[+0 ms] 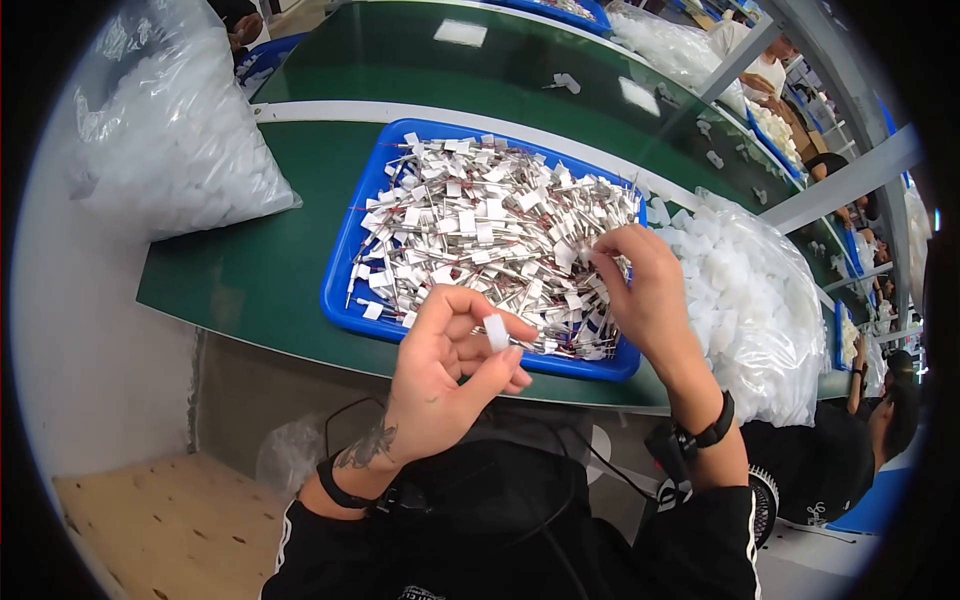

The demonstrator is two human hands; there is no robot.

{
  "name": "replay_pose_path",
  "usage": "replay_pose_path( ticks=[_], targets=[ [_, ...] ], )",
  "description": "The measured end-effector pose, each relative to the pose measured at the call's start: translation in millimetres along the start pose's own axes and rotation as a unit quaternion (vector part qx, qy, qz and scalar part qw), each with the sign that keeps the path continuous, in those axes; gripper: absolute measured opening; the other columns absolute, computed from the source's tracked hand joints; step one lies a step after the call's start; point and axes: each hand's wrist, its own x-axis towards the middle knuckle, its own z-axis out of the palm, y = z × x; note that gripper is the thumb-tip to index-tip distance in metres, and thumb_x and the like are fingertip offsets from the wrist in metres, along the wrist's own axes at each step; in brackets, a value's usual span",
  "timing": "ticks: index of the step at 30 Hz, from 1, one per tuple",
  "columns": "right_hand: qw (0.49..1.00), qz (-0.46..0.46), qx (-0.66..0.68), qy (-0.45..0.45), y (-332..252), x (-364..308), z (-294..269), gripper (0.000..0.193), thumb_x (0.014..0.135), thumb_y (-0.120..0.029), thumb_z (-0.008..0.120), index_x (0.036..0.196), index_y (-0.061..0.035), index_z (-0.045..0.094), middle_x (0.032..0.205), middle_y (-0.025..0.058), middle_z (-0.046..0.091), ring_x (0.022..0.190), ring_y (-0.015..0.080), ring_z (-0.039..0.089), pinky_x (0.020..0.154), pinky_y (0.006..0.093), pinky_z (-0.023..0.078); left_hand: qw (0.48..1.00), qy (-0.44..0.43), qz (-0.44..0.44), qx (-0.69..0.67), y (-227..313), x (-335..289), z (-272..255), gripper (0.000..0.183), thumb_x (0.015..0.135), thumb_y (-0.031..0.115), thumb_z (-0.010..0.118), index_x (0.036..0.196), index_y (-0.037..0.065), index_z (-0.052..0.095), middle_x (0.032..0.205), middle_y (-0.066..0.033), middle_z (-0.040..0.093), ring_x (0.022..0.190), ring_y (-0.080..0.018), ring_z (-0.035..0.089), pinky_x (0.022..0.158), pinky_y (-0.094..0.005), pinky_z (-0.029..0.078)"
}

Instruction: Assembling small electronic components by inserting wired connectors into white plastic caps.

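My left hand (445,365) is in front of a blue tray (340,270), a small white rectangular piece (496,332) pinched between thumb and fingers. Whether a thin rod is attached to that piece is hard to see against the pile. The tray is heaped with thin metal rods (480,235) that carry white tags and short red wires. Over the tray's right side, my right hand (645,285) has its thumb and index fingertips together at the pile. What lies between those fingertips is too small to make out.
A clear bag (750,300) of translucent white pieces lies right of the tray. Another full bag (180,130) stands at the left. Behind a pale rail (330,110) runs a green belt (390,60) with scattered white pieces (565,82). Other people work along the right.
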Motion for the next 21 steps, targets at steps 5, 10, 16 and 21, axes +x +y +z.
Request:
replay_pose_path(
  ticks=[5,10,16,21],
  targets=[
    [0.983,0.047,0.174,0.022,-37,-19,-30,0.008,0.082,0.005,0.059,0.089,0.0003,0.059,0.084,0.0132,0.065,0.083,0.027,0.065,0.073,0.0312,0.049,0.991,-0.089,-0.061,-0.08,-4,6,3,0.03,0.091,0.003,0.05,0.119,0.002,0.038,0.094,-0.0023,0.049,0.07,-0.0043,0.05,0.062,-0.0221,0.048],
    [0.978,-0.03,0.205,-0.009,-60,-34,-47,0.02,0.072,0.012,0.062,0.087,-0.0009,0.06,0.083,0.0104,0.064,0.075,0.0261,0.063,0.068,0.0326,0.049,0.99,-0.085,0.043,0.107,-2,21,20,0.033,0.08,0.007,0.073,0.11,0.0,0.061,0.066,0.0085,0.04,0.058,-0.0001,0.032,0.05,-0.0189,0.025],
    [0.965,-0.055,0.253,-0.048,-57,-49,-45,0.03,0.068,0.01,0.07,0.095,-0.0016,0.062,0.088,0.0074,0.065,0.079,0.0211,0.064,0.07,0.0295,0.049,0.992,-0.096,0.056,0.064,-16,12,27,0.016,0.077,0.001,0.075,0.093,0.001,0.07,0.057,0.0081,0.042,0.053,0.0004,0.034,0.049,-0.0187,0.028],
    [0.853,0.144,0.499,-0.055,-54,-75,-29,0.037,0.073,0.003,0.076,0.108,0.0029,0.061,0.103,0.0102,0.066,0.088,0.0133,0.064,0.074,0.0249,0.05,0.994,-0.084,-0.035,-0.067,-27,5,40,0.015,0.077,0.002,0.075,0.091,0.002,0.07,0.056,0.0081,0.042,0.051,0.0008,0.034,0.049,-0.0185,0.027]
  ],
)
